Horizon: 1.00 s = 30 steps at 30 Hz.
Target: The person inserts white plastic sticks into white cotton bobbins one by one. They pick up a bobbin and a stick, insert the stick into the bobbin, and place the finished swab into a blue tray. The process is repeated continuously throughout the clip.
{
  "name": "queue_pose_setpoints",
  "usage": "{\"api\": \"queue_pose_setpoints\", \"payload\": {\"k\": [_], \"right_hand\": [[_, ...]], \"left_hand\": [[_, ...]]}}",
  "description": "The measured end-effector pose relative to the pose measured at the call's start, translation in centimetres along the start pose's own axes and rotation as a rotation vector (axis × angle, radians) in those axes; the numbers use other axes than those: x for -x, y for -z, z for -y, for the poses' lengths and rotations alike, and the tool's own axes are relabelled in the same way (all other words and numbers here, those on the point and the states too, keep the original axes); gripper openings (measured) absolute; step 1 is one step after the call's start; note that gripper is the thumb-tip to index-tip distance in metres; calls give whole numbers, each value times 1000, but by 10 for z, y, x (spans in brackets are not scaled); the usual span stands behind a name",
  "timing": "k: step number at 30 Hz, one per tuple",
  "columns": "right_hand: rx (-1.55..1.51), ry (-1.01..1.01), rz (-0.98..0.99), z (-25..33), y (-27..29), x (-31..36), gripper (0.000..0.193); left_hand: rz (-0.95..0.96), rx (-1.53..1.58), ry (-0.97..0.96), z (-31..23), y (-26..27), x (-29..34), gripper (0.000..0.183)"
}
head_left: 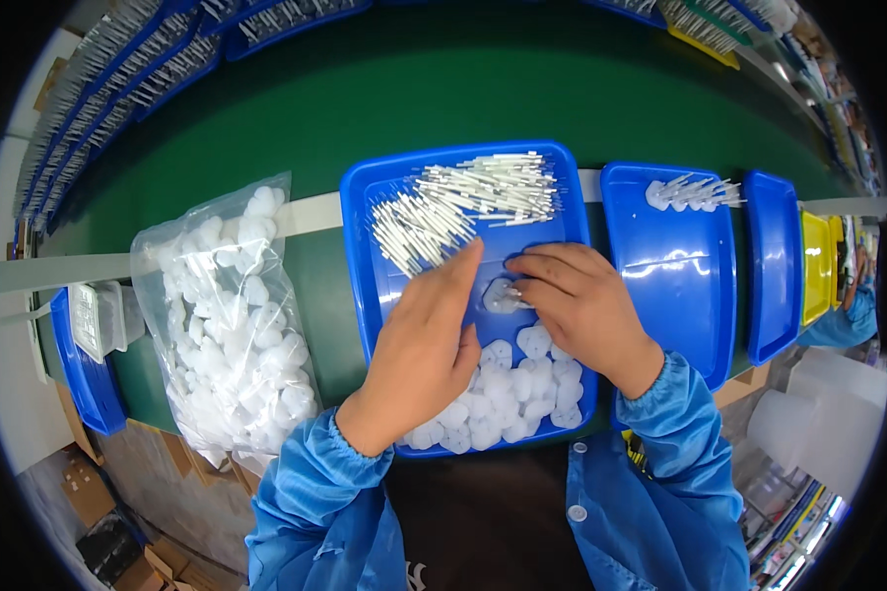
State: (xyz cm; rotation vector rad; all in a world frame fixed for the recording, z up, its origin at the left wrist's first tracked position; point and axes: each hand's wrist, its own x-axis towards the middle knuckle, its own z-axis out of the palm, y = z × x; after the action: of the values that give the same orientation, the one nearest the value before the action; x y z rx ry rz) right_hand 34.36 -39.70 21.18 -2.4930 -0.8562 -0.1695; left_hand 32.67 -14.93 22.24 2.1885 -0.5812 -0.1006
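Observation:
My right hand pinches a small translucent white plastic piece with rounded lobes, over the middle of a blue tray. My left hand is stretched out, thumb apart, with its fingertips close to a pile of thin white rods with fine metal ends. Nothing shows in its grasp, though the palm side is partly hidden. At the tray's near end lies a heap of similar white plastic pieces, partly behind my left hand.
A clear bag full of white pieces lies left of the tray. To the right, another blue tray holds a few pieces fitted with rods. Rod-filled trays line the far left of the green table. Another person's sleeve shows far right.

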Motion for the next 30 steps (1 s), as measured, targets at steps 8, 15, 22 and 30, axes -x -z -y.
{"api": "queue_pose_setpoints", "payload": {"k": [8,15,22,30], "right_hand": [[-38,-100,-86,8,6,2,22],[70,-82,-25,8,-6,4,17],[148,-350,-410,-36,44,22,12],[141,-638,-392,-48,42,50,18]], "left_hand": [[-23,-75,-39,-2,1,-16,56],[18,-123,-70,7,-14,-37,20],[-82,15,101,-17,16,-17,35],[-49,-148,12,-14,35,27,33]]}}
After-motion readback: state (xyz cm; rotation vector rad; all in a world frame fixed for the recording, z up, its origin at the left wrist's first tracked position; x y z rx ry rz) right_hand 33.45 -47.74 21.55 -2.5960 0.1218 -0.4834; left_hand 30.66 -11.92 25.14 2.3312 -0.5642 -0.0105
